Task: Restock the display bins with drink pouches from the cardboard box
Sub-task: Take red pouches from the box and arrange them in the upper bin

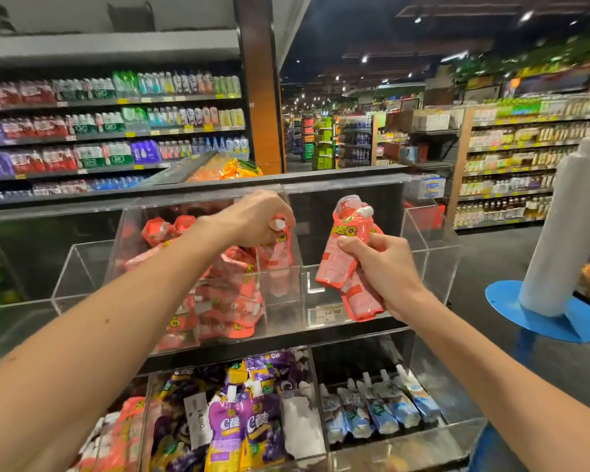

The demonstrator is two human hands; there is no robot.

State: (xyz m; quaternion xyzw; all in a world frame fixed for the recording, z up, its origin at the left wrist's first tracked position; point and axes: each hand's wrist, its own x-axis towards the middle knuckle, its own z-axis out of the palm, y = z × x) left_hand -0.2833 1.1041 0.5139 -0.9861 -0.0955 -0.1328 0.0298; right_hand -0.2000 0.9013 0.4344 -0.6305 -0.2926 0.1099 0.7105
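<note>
Drink pouches (341,257), pink, white-capped, are gripped by left hand (256,221) and right hand (380,267).

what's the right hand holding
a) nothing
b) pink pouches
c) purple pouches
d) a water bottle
B: the right hand has its fingers curled round pink pouches, held up in front of the upper clear bin; the purple pouches lie in a lower bin, untouched.
</note>
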